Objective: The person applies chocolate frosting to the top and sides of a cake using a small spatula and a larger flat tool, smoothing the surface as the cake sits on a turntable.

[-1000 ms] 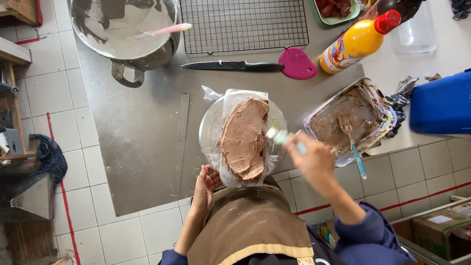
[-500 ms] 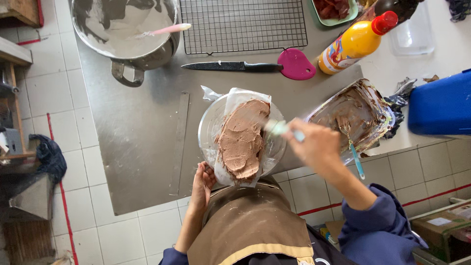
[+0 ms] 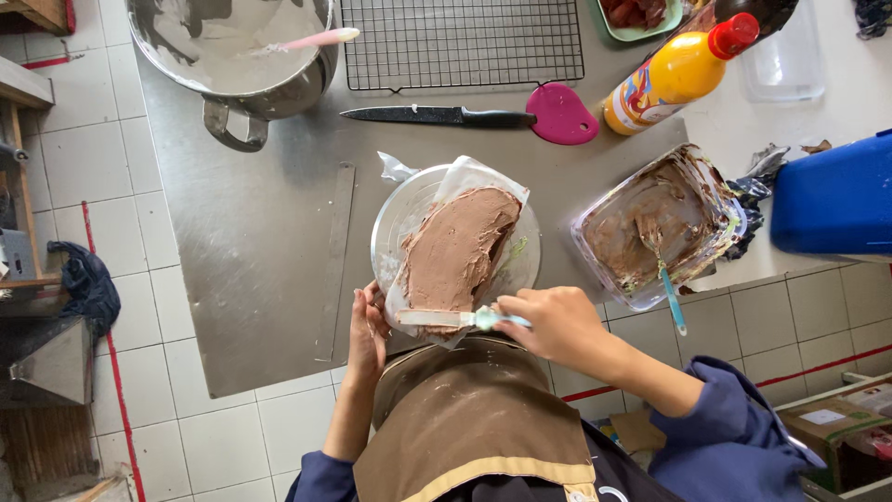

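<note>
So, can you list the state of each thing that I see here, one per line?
Cake: covered in brown frosting, on a glass plate.
Spatula: held by right hand, blade on the cake's near edge.
Left hand: touching the plate's edge.
Glass dish: smeared, spoon inside.
Bottle: capped, lying.
Knife: lying flat.

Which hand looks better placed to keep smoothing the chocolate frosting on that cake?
The right hand: it holds the spatula against the cake at its near end. The left hand only steadies the glass plate.
</note>
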